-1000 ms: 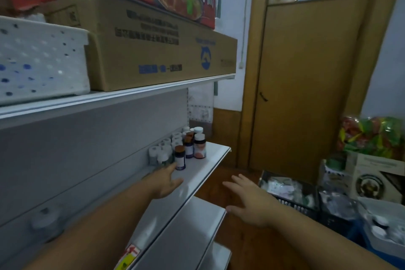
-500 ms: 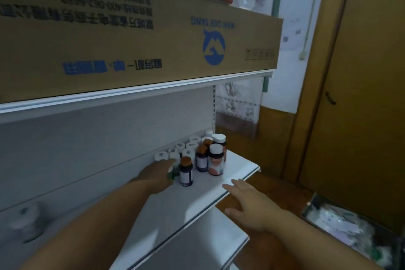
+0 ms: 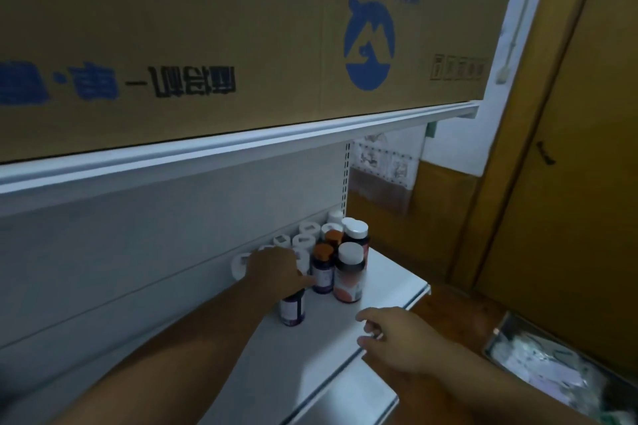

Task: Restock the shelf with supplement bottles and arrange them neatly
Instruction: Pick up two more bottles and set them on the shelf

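Several supplement bottles stand in rows at the far right end of the white shelf. White-capped white bottles line the back panel. In front stand dark bottles with orange caps and dark bottles with white caps. My left hand rests on top of the nearest dark purple-labelled bottle, fingers curled over its cap; the cap is hidden. My right hand hovers over the shelf's front edge, fingers loosely spread, holding nothing.
A big cardboard box sits on the upper shelf just overhead. A lower shelf juts out below. A wooden door is to the right. A dark crate of packets stands on the floor.
The view has come closer to the shelf. My left hand went from beside the bottles onto the nearest dark bottle's top. My right hand rose to the shelf's front edge.
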The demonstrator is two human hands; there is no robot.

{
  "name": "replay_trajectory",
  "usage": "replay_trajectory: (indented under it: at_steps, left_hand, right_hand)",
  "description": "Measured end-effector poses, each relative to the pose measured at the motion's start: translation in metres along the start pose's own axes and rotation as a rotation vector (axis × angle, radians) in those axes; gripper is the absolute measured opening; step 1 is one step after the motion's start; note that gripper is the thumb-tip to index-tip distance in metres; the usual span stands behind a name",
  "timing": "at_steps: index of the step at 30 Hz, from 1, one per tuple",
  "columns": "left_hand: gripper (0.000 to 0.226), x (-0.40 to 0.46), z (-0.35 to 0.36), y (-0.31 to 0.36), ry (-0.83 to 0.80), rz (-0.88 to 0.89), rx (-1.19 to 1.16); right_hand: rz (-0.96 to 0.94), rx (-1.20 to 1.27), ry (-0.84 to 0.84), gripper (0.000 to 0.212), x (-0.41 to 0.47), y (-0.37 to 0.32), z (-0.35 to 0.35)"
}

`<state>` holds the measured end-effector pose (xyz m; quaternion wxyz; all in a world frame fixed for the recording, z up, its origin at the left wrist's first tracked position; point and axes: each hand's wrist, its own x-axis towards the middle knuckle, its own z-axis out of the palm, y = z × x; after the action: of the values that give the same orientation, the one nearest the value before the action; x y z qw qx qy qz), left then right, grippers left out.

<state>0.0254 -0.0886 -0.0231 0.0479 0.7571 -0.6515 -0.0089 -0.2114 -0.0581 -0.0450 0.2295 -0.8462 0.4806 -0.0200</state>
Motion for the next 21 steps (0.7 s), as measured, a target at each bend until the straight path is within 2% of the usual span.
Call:
replay_trajectory:
  at_steps: [3, 8, 12, 15, 18, 21]
  left_hand:
    - [0.070, 0.006, 0.003, 0.003, -0.076, -0.036, 0.036]
    - [0.035, 0.008, -0.005, -0.013, -0.167, 0.045, -0.115]
    - [0.032, -0.009, -0.038, -0.054, -0.194, 0.025, -0.200]
    - [0.027, -0.028, -0.056, -0.096, -0.162, -0.075, -0.344]
    - [0.034, -0.053, -0.062, -0.131, -0.085, -0.240, -0.573]
    - [0.025, -0.078, -0.064, -0.149, 0.006, -0.385, -0.864]
  right_hand:
    - [-0.025, -0.003, -0.015, 0.046, 0.015, 0.001, 0.002]
    - [-0.120, -0.073, 0.038, 0.037, 0.052, -0.001, 0.005]
    - [-0.246, -0.091, 0.074, 0.042, 0.094, -0.030, 0.005]
    - [-0.386, -0.161, 0.042, 0.032, 0.119, -0.061, -0.007]
    - [-0.555, -0.225, 0.054, 0.037, 0.136, -0.088, -0.012]
    - [-0.653, -0.386, 0.060, 0.041, 0.151, -0.112, -0.008]
